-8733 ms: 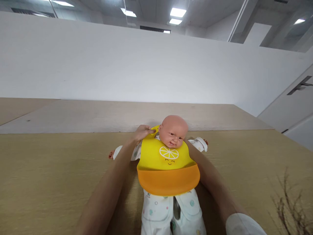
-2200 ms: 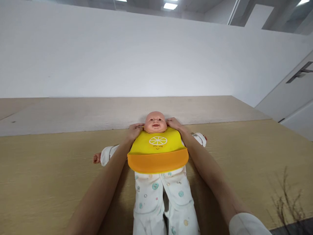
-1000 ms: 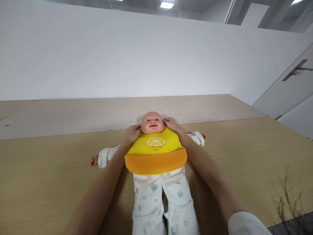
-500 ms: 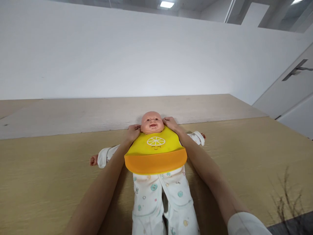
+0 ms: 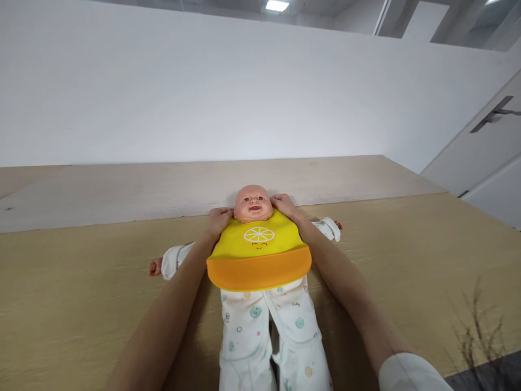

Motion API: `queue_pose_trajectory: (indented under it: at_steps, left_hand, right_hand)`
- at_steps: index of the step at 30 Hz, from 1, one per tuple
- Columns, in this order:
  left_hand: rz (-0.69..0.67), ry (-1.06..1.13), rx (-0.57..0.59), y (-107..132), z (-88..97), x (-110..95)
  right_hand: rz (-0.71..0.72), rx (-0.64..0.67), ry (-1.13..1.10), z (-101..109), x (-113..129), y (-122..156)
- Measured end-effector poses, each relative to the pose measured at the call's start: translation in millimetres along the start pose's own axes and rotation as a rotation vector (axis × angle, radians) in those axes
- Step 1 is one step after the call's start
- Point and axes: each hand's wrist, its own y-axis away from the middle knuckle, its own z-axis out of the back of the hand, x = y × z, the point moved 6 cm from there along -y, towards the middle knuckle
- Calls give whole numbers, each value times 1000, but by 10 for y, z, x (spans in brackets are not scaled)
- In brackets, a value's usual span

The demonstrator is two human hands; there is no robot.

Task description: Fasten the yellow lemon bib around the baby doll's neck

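A baby doll in white spotted pyjamas lies on its back on a light wooden table, head pointing away from me. A yellow silicone bib with an orange catch pocket and a lemon-slice face covers its chest. My left hand is closed on the bib's neck strap at the doll's left-of-frame shoulder. My right hand is closed on the strap beside the doll's other cheek. The strap ends behind the neck are hidden.
A white wall rises behind the table's far edge. A white door with a dark handle stands at the right. Thin dry twigs show at the lower right, near the table's front corner.
Since 8.7 s ago the doll's head has been laid back flat and my right hand has come out from under it to the strap. Over the last second nothing has visibly moved.
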Motion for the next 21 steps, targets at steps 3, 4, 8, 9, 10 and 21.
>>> queue_pose_trajectory:
  at_steps: [3, 4, 8, 9, 10, 21]
  left_hand:
    - [34, 78, 6, -12, -11, 36]
    - [52, 106, 4, -16, -13, 52]
    - [93, 151, -14, -27, -14, 97]
    - [91, 149, -16, -28, -15, 99]
    - [89, 146, -16, -28, -16, 99]
    - [36, 90, -41, 10, 7, 32]
  right_hand:
    - [-16, -7, -7, 1, -8, 16]
    - [-21, -8, -10, 1, -7, 26]
    - [-35, -6, -21, 3, -2, 54]
    - [-36, -5, -22, 5, -4, 56]
    - [-37, -2, -24, 6, -7, 55]
    - [-25, 11, -42, 17, -29, 42]
